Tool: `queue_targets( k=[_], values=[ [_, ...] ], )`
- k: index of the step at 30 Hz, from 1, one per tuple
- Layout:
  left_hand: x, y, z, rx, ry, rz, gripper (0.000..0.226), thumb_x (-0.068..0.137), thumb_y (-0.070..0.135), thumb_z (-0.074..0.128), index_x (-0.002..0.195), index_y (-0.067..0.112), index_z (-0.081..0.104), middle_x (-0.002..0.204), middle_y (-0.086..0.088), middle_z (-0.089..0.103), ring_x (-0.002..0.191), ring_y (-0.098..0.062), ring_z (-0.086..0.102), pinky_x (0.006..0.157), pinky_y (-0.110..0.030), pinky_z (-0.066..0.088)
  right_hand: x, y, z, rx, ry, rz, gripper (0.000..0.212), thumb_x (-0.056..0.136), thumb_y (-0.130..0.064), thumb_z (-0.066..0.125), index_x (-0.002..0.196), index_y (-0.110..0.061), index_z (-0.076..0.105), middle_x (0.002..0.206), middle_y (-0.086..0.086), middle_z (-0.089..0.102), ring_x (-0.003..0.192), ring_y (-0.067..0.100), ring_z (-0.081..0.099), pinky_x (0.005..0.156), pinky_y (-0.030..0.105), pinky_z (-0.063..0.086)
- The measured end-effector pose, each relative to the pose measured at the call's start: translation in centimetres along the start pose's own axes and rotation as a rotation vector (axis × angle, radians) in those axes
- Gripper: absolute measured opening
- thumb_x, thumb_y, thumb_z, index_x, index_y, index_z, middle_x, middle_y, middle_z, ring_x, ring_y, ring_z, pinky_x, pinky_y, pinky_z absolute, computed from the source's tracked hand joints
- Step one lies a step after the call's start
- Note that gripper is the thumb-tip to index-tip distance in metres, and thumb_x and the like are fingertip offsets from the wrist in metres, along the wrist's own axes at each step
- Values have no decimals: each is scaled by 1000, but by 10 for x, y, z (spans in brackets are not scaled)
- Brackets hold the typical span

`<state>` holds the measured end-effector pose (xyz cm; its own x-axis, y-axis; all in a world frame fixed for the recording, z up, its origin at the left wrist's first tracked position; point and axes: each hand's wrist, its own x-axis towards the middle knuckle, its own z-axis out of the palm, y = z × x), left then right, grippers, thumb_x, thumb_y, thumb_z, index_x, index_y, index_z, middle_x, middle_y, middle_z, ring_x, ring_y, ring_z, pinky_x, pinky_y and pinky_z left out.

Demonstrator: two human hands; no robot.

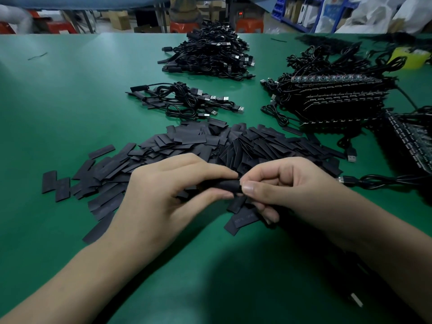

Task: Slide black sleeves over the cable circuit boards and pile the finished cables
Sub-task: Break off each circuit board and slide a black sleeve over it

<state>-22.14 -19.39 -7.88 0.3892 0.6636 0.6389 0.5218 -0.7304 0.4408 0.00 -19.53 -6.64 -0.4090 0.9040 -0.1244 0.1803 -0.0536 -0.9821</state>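
Note:
Just above a heap of flat black sleeves, both my hands meet on one black sleeve. My left hand pinches its left part between thumb and fingers. My right hand pinches its right end with thumb and curled fingers; whatever sits inside the sleeve is hidden. A black USB cable lies on the mat to the right of my right hand. A small pile of sleeved cables lies beyond the heap, and a large pile farther back.
The green mat covers the table. Stacked bare circuit boards with cables stand at the right, more boards at the far right edge. A yellow object sits behind them. Stools and boxes stand past the table's far edge.

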Motion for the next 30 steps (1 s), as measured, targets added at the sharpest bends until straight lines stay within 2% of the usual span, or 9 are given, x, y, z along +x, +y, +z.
queue_targets(
  k=[3, 8, 13, 17, 24, 30],
  values=[
    [0, 0, 0, -50, 18, -46, 17, 83, 28, 78, 97, 18, 79, 89, 6, 73, 81, -9, 68, 75, -28, 52, -1, -1, -1, 27, -40, -13, 8, 88, -25, 76, 85, -18, 77, 61, -3, 62, 53, 7, 52, 56, 16, 45],
    [0, -1, 2, -190, 0, -142, 17, 81, 32, 76, 97, 28, 77, 89, 11, 73, 86, -11, 70, 78, -25, 52, 0, 0, -1, 33, -42, -41, 11, 85, -26, 70, 87, -19, 78, 57, -4, 60, 53, 7, 50, 56, 14, 44],
    [-2, -3, 4, -288, -16, -188, 18, 80, 33, 81, 97, 29, 77, 91, 10, 74, 88, -13, 71, 79, -28, 53, 0, 2, 1, 57, -51, -41, 10, 84, -25, 71, 85, -18, 77, 57, -4, 60, 51, 6, 49, 55, 14, 43],
    [-2, -3, 5, -270, -19, -179, 17, 81, 35, 79, 97, 30, 77, 91, 11, 74, 87, -12, 71, 78, -27, 53, 1, 2, 1, 70, -48, -40, 9, 87, -24, 75, 85, -14, 76, 56, -4, 59, 50, 8, 48, 55, 15, 43],
    [-1, -1, 4, -178, -11, -148, 17, 81, 33, 77, 97, 27, 78, 90, 10, 74, 87, -9, 71, 78, -29, 53, 1, 4, 2, 85, -33, -37, 17, 79, -25, 71, 86, -10, 74, 57, -4, 61, 49, 6, 48, 53, 16, 44],
    [-1, 1, 2, -143, -24, -138, 19, 80, 33, 78, 98, 26, 79, 89, 13, 74, 85, -5, 70, 77, -27, 53, 3, 6, 1, 73, -30, -56, 9, 84, -24, 77, 85, -15, 77, 60, -4, 63, 51, 6, 49, 55, 16, 45]
  ],
)
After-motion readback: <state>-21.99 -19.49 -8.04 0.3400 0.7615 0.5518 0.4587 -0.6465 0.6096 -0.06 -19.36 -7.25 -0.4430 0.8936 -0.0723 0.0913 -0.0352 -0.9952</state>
